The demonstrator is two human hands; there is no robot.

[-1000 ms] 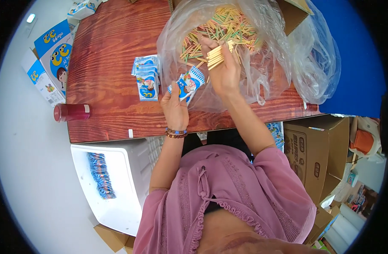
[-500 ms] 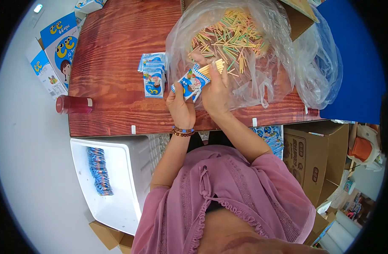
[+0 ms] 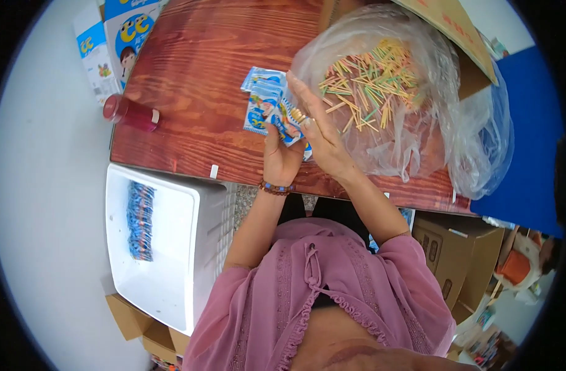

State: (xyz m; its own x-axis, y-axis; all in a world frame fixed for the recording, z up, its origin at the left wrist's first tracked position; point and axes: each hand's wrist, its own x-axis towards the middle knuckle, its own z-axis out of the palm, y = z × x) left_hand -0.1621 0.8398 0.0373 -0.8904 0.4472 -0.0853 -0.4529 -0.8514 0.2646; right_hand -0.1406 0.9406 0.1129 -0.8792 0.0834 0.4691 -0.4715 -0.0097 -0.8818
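Note:
My left hand grips a small blue-and-white snack packet above the wooden table. Pale stick snacks poke a short way out of its open end. Against those ends lies my right hand, its fingers stretched out straight and holding nothing that I can see. Just behind the held packet is a stack of similar packets on the table, partly covered by it. To the right, loose coloured sticks are spread in a large clear plastic bag.
A red-capped jar lies near the table's left edge, beside printed cartons. Below left, a white bin holds a row of packets. Cardboard boxes stand at lower right and behind the bag.
The sticks have gone deeper into the packet. My right hand has opened from gripping them and now presses flat on their ends. The view has shifted.

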